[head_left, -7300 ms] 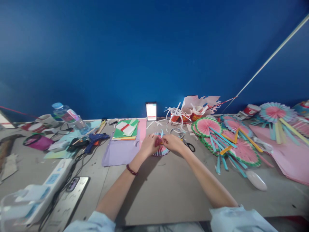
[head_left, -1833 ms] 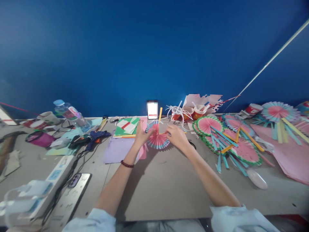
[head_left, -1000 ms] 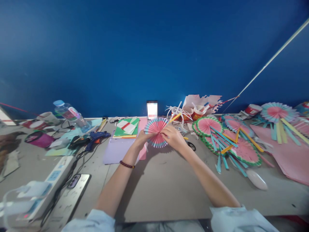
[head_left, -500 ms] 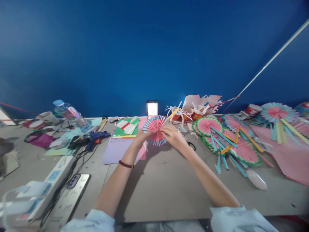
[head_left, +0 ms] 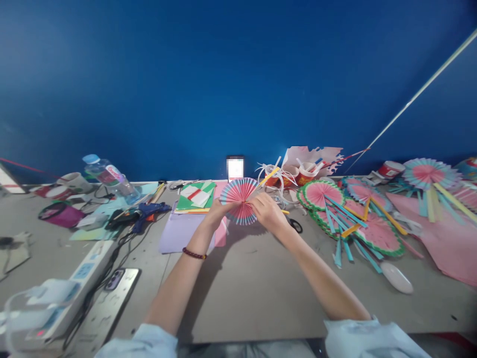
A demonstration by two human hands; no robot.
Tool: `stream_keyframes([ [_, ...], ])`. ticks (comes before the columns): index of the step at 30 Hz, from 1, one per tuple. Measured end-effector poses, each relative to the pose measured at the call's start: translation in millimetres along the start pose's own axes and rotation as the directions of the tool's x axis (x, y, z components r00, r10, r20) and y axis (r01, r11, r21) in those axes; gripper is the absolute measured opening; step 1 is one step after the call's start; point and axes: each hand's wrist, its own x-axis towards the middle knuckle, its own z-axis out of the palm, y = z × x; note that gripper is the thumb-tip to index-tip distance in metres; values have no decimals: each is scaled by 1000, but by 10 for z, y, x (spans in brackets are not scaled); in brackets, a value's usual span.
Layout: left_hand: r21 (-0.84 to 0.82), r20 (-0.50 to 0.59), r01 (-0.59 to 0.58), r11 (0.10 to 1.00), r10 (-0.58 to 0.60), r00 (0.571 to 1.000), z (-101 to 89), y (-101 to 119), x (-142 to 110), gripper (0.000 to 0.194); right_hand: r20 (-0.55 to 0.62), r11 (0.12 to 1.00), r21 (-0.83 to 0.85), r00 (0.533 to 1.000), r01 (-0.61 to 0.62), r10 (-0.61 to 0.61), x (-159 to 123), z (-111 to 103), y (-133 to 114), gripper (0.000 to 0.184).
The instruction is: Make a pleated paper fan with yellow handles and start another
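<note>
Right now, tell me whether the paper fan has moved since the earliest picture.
Yes: in this view, the paper fan has moved upward, closer to the upright phone by the wall.

I can make out no word or number for certain. Far left, the bottle [head_left: 126, 189] bears a label [head_left: 114, 173] with lettering too blurred for me to spell; the far phone screen [head_left: 235, 168] is pixelated, and markings on the far-right red cup [head_left: 390, 169] are too small.
</note>
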Motion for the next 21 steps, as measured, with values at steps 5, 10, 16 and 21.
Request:
stream_keyframes([
  [5,-11,-12,-24,1000,24,1000,5,47,-22,46,-68,1000,14,998,9,-8,-8,-6,14,35],
  [10,-31,-26,-33,999,32,999,-16,83,-31,44,-102,992,117,994,-36,48,1,-29,30,29],
  [16,-81,-40,-43,996,40,998,-68,119,-13,48,-117,979,177,986,-100,122,2,-27,48,23],
  [21,-77,-19,-38,996,36,999,-75,144,-25,47,-102,961,248,984,-120,149,-9,3,67,20],
])
